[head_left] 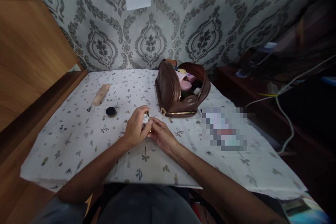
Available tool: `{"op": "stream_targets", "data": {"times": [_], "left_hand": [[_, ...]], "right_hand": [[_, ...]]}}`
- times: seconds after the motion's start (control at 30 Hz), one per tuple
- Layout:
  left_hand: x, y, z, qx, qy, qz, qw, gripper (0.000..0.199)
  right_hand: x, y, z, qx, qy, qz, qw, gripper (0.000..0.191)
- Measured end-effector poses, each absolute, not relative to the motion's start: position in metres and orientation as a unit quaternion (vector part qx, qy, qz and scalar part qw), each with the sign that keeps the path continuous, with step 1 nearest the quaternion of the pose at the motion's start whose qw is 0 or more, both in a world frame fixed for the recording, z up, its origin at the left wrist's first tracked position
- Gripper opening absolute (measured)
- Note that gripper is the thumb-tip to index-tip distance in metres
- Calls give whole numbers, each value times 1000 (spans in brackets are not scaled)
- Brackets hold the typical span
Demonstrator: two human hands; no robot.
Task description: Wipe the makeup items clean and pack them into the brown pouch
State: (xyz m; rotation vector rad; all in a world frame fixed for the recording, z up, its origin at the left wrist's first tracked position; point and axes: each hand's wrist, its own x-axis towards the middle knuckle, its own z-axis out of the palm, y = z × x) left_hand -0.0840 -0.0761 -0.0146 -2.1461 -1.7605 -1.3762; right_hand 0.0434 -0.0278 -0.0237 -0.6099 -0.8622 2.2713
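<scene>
Near the middle of the table my left hand (pixel 135 127) curls round a small white item with gold-coloured edges (pixel 145 119). Its kind cannot be made out, as fingers cover most of it. My right hand (pixel 163 135) meets it from the other side, thumb and fingertips pinched on the same item. Just beyond my hands stands an unzipped brown toiletry bag (pixel 168 92), with pink, purple and white cosmetic items inside. To the left of my hands lies a small round jar with a black lid (pixel 111 111). Farther back is a beige tube (pixel 101 94) lying flat.
A white patterned cloth (pixel 86 147) covers the table. On the right lies a pixelated object (pixel 224 129). A wooden panel (pixel 34 38) borders the left side. Off the right edge are a white cable (pixel 290 122) and a clear bottle (pixel 246 68) on a dark reddish surface.
</scene>
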Motion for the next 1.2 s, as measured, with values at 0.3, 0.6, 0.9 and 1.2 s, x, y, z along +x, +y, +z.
{"op": "stream_targets", "data": {"times": [0.3, 0.6, 0.9, 1.2], "left_hand": [[-98, -73, -2, -576, -654, -483, -91, 13], [-106, -69, 2, -472, -627, -560, -265, 24], [-100, -71, -7, -657, -601, -436, -129, 31], [-109, -68, -1, -505, -657, -517, -216, 24]], "right_hand": [[46, -38, -20, -181, -417, 857, 242, 33], [49, -31, -23, -220, -364, 870, 249, 50], [52, -26, -27, -219, -341, 876, 263, 36], [49, -32, -27, -222, -389, 859, 247, 45]]}}
